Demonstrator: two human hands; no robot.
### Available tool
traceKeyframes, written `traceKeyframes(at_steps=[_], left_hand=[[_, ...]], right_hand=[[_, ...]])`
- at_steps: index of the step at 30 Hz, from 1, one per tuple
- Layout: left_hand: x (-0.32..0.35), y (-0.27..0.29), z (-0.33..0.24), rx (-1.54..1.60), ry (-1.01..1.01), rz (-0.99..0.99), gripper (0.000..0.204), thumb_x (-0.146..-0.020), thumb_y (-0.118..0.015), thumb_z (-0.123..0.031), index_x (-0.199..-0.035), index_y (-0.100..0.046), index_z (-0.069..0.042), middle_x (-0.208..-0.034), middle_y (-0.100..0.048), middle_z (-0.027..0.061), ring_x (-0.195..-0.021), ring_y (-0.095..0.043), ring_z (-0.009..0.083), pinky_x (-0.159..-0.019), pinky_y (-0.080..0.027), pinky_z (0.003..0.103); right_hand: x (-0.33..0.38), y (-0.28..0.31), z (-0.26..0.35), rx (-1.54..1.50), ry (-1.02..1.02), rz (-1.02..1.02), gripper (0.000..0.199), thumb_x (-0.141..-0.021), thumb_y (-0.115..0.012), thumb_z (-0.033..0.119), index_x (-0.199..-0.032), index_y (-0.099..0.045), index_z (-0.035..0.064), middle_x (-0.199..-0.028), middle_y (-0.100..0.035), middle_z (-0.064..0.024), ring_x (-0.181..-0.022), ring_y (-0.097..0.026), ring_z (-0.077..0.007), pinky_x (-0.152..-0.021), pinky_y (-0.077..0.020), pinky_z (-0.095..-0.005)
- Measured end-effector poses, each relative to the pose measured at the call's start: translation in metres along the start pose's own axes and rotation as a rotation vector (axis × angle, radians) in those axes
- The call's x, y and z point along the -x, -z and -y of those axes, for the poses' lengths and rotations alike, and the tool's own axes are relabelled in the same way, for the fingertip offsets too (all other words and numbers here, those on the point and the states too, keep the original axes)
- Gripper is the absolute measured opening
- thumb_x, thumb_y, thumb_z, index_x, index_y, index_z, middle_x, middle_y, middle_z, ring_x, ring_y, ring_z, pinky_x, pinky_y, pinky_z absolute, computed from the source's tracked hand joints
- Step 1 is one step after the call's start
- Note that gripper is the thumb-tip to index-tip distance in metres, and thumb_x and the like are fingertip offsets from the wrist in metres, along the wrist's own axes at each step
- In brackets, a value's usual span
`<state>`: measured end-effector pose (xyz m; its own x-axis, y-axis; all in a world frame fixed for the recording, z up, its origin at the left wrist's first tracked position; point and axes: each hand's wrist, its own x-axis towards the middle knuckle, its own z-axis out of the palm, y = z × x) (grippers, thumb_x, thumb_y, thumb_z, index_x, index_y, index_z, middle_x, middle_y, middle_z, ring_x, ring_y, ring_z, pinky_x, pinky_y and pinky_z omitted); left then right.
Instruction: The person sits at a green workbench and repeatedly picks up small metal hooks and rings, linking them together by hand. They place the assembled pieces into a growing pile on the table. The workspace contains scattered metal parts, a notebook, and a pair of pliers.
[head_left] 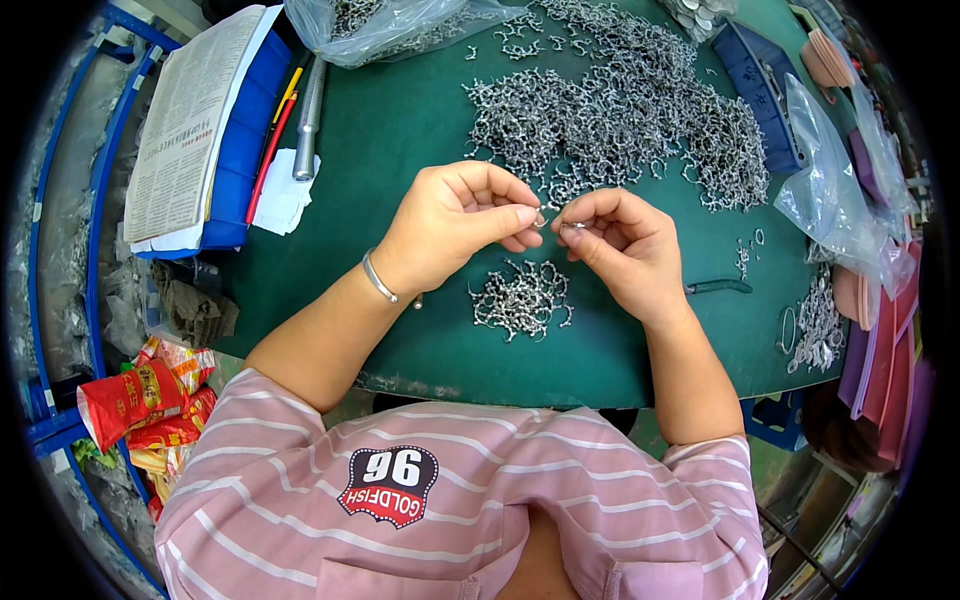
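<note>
Above the green tabletop, my left hand [465,222] pinches a small curved silver metal piece [541,218] between thumb and forefinger. A bangle circles that wrist. Close beside it, a small gap away, my right hand [628,250] is closed in a pinch on another small silver metal piece [574,226]; its exact shape is too small to make out. Just below both hands lies a small pile of shiny curved metal pieces [520,300]. Beyond my fingers spreads a much larger heap of similar grey pieces [620,110].
At left stand a blue bin [245,130] topped with newspaper, a red pen [271,160] and a metal rod [310,120]. A dark-handled tool [718,286] lies right of my right hand. Farther right are ring-like pieces [818,325], a plastic bag [835,190] and a blue box [757,95].
</note>
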<state>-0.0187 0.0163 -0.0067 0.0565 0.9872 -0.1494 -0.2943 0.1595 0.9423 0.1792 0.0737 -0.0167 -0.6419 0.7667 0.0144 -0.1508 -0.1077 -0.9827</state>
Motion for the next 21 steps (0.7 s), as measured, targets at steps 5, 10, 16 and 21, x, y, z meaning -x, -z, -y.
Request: traceKeyframes(at_steps=[5, 10, 16, 21], left_hand=[[0.001, 0.001, -0.002, 0.03, 0.033, 0.014, 0.012, -0.083, -0.065, -0.001, -0.094, -0.062, 0.004, -0.084, -0.067, 0.0109, -0.073, -0.068, 0.0177, -0.066, -0.056, 0.027], [0.002, 0.001, -0.006, -0.028, 0.071, 0.074, 0.009, -0.081, -0.066, -0.002, -0.089, -0.065, 0.002, -0.081, -0.065, 0.007, -0.067, -0.063, 0.0125, -0.061, -0.052, 0.023], [0.002, 0.012, -0.009, -0.614, -0.183, 0.468, 0.004, -0.075, -0.072, -0.005, -0.077, -0.068, -0.003, -0.075, -0.06, 0.0021, -0.06, -0.051, 0.0071, -0.05, -0.038, 0.022], [-0.006, 0.008, 0.006, -0.996, -0.651, 0.038, 0.014, -0.073, -0.07, -0.003, -0.087, -0.066, -0.003, -0.081, -0.059, 0.0077, -0.07, -0.058, 0.0219, -0.062, -0.047, 0.03]], right_hand=[[0.001, -0.001, 0.004, 0.015, -0.035, 0.017, 0.013, -0.085, -0.063, -0.001, -0.098, -0.061, -0.0025, -0.088, -0.065, -0.0044, -0.077, -0.061, -0.0068, -0.064, -0.0507, -0.0195], [0.001, 0.001, 0.004, 0.001, -0.073, 0.014, 0.012, -0.083, -0.064, -0.001, -0.095, -0.063, -0.0011, -0.087, -0.064, -0.003, -0.075, -0.059, -0.0056, -0.063, -0.0493, -0.0204], [0.001, 0.004, 0.019, 0.534, 0.079, 0.348, 0.018, -0.072, -0.066, -0.003, -0.089, -0.065, 0.001, -0.083, -0.062, -0.0069, -0.074, -0.06, -0.0195, -0.064, -0.0477, -0.0292], [-0.009, 0.029, 0.018, 0.988, 0.22, -0.169, 0.011, -0.074, -0.065, -0.001, -0.086, -0.065, -0.0003, -0.079, -0.061, -0.0132, -0.066, -0.061, -0.0275, -0.06, -0.0485, -0.0339]])
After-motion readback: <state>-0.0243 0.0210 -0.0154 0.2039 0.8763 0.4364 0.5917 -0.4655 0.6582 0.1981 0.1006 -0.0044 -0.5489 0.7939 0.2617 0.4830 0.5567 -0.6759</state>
